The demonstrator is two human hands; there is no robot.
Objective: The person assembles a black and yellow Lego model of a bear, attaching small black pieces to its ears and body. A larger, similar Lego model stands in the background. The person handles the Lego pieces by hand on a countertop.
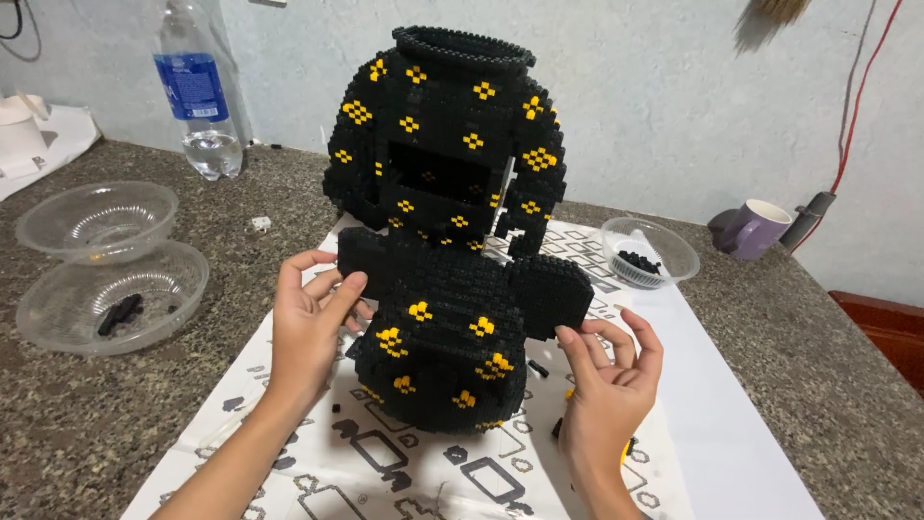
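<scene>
- Far left, two clear plastic bowls [106,274] overlap on the speckled stone counter [58,424], a few dark pieces in the nearer one, and a water bottle [197,91] stands behind them.
- Now the left hand [308,327]: fingers together and curled over the left wing of the smaller black brick section [452,327], thumb pressing its front face, gripping that edge.
- That section sits dead centre on the printed instruction sheet [385,462], black with little yellow flower spots, just in front of the big rounded brick model [448,135] with its open window.
- Handling call: it looks stiff and fairly heavy, but brittle at the seams; I'd judge the wide wings likely to snap off under a squeeze, so supporting it low on the body seems safer.
- Right hand [606,376]: fingers loosely spread, fingertips touching the underside of the right wing, thumb just beside it, no firm clamp.
- Further right, a small clear bowl of black bricks [650,255], then a purple mug [751,229].
</scene>
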